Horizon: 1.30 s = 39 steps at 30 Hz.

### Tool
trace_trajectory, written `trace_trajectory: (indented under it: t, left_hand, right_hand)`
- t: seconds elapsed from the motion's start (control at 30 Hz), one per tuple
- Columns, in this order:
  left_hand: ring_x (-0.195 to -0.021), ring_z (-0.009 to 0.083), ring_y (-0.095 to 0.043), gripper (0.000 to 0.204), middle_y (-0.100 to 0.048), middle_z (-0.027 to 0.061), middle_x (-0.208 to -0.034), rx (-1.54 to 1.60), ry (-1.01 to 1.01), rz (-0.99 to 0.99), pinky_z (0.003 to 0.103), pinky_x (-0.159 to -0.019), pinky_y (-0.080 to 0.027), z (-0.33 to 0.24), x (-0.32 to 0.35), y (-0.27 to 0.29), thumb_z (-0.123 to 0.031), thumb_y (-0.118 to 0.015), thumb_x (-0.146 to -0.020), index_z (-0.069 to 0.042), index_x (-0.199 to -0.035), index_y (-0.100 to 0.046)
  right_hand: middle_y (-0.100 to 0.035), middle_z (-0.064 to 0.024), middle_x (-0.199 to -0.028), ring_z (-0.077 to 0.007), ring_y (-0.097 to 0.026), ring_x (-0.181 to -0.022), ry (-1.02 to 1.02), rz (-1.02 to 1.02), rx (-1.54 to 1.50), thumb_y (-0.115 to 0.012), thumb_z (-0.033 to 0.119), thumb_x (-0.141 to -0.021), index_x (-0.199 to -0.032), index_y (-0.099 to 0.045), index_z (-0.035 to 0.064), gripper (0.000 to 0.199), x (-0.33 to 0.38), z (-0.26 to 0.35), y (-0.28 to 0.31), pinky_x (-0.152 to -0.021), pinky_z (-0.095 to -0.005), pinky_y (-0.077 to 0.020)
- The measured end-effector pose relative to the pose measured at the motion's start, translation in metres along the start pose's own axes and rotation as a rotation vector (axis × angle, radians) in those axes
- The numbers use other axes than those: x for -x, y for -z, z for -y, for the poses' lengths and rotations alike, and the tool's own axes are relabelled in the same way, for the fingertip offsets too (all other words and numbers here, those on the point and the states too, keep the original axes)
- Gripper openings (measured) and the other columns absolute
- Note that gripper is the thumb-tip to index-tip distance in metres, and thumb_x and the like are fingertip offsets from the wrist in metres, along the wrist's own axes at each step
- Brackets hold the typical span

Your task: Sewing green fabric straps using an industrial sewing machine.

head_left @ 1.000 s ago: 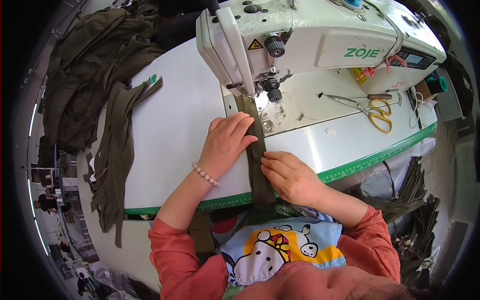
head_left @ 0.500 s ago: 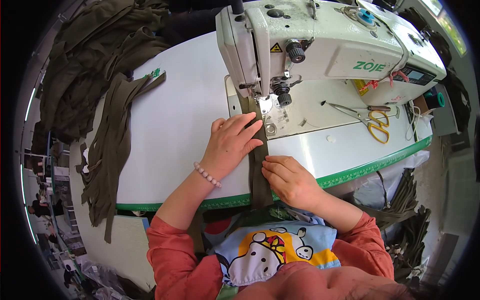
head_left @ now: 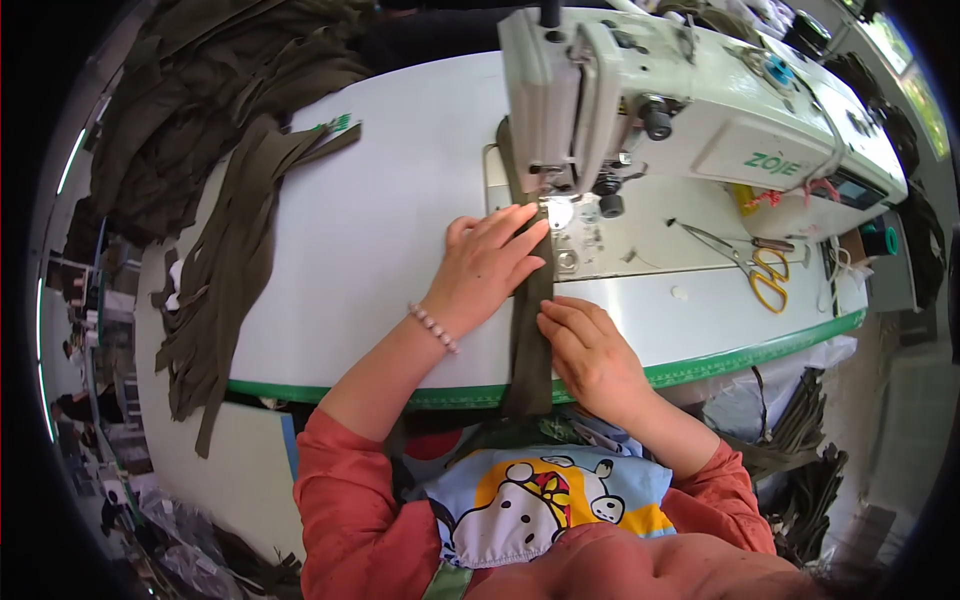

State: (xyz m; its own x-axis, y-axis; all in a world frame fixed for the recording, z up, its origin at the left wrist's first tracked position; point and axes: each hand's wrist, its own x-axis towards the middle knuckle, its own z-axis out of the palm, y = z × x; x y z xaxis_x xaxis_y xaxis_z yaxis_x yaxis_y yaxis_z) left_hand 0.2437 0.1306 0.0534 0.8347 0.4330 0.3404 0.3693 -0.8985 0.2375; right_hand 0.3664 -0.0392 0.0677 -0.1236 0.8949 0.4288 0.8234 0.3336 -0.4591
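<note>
A dark olive fabric strip (head_left: 533, 335) runs from the table's front edge up under the needle area of a white sewing machine (head_left: 690, 130). Its far end comes out behind the presser foot, curving slightly left. My left hand (head_left: 485, 262) lies flat on the strip just before the needle, fingers stretched and spread, so it is open. Closer to the front edge, my right hand (head_left: 592, 355) is closed, thumb and fingertips pinching the strip's right edge. The near end of the strip hangs over the table edge toward my lap.
Yellow-handled scissors (head_left: 757, 270) lie right of the needle plate, near a small brown-handled tool (head_left: 772, 244). A bundle of olive strips (head_left: 235, 270) drapes over the table's left side. More olive fabric (head_left: 200, 110) is heaped behind it. A green measuring edge (head_left: 700, 372) borders the table.
More of the strip now shows beyond the presser foot. Both hands stay on the strip in much the same pose. The whole view has shifted, with the machine appearing further right.
</note>
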Motion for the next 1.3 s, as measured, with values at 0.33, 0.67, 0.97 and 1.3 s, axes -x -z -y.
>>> trace_trajectory:
  t: [0.33,0.67,0.97,1.3]
  left_hand:
    - [-0.111,0.0210,-0.055,0.035,-0.057,0.0067,-0.121,0.086,0.047,-0.160,0.039,-0.092,-0.039,-0.037,0.066,0.021,-0.020,-0.069,-0.084,-0.008,-0.115,-0.058]
    - [-0.081,0.0256,-0.064,0.014,-0.069,0.0080,-0.090,0.245,0.186,-0.296,0.035,-0.073,-0.050,-0.105,0.199,0.024,-0.002,-0.071,-0.079,-0.005,-0.092,-0.069]
    - [-0.093,0.0253,-0.064,0.022,-0.067,0.0080,-0.104,0.192,-0.158,-0.219,0.036,-0.084,-0.047,-0.125,0.124,0.017,-0.004,-0.071,-0.080,-0.004,-0.101,-0.068]
    - [-0.134,0.0275,-0.040,0.082,-0.037,0.0089,-0.148,-0.002,-0.478,0.157,0.045,-0.107,-0.031,-0.188,-0.006,-0.026,-0.015,-0.080,-0.069,-0.012,-0.141,-0.041]
  right_hand:
    - [-0.061,-0.0181,-0.108,-0.0343,-0.060,-0.097,0.094,-0.316,-0.082,-0.057,-0.013,-0.072,-0.101,-0.061,-0.0019,0.031,0.037,0.012,-0.005,-0.083,-0.0388,-0.0499]
    - [-0.063,-0.0159,-0.092,-0.0368,-0.060,-0.089,-0.450,-0.069,-0.137,-0.061,-0.005,-0.073,-0.092,-0.063,0.0026,0.020,0.197,-0.022,-0.062,-0.077,-0.0428,-0.0496]
    - [-0.064,-0.0174,-0.092,-0.0344,-0.063,-0.086,-1.205,0.025,0.030,-0.061,0.010,-0.082,-0.096,-0.066,-0.0002,0.018,0.385,-0.061,-0.096,-0.076,-0.0395,-0.0506]
    - [-0.068,-0.0238,-0.097,-0.0351,-0.065,-0.095,-1.609,-0.239,-0.323,-0.065,0.026,-0.087,-0.100,-0.067,-0.0025,0.032,0.455,-0.104,-0.156,-0.083,-0.0419,-0.0499]
